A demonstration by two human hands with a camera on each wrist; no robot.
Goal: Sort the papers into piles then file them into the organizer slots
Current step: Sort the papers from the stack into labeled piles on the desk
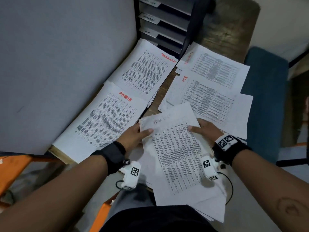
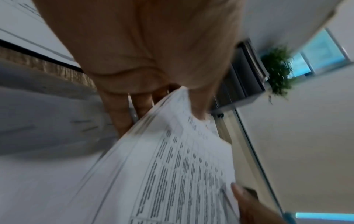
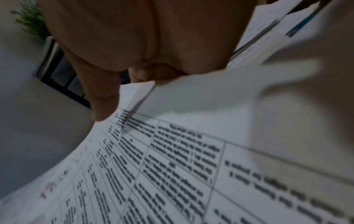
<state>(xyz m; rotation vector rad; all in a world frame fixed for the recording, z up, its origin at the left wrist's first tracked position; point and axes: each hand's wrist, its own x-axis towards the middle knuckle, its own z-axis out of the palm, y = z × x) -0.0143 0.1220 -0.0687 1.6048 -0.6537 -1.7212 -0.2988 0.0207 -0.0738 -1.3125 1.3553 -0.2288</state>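
Only one heading reads clearly: "ADMIN" in red capitals on the near left pile (image 1: 103, 121). The far left pile (image 1: 143, 71) bears a red word seen upside down and not legible, the right pile (image 1: 209, 99) a short red mark that looks like "HR", and the far right pile (image 1: 217, 67) a faint red scrawl. The organizer (image 1: 165, 22) stands upright beyond the piles, its slots tagged with white slips; one looks like "ADMIN" seen inverted, the others are too small to read.

A loose stack (image 1: 173, 151) of printed tables is held between the two hands, above the desk and nearer the person than the four piles. The left hand (image 1: 135, 138) grips the stack's left edge — thumb on top, fingers (image 2: 118, 115) beneath. The right hand (image 1: 205, 129) grips the right edge the same way, thumb lying on the top sheet, and the sheets sag toward the person's lap. Faint handwriting sits at the head of the top sheet, unreadable.

From the head view the stack's layers are hard to see; the left wrist view shows the edges of many sheets fanned against the palm, and also a green plant (image 2: 277, 71) on top of the organizer. The right wrist view — blurred — shows the grid lines of the table and a second sheet lifted over the first near the fingers (image 3: 145, 74).
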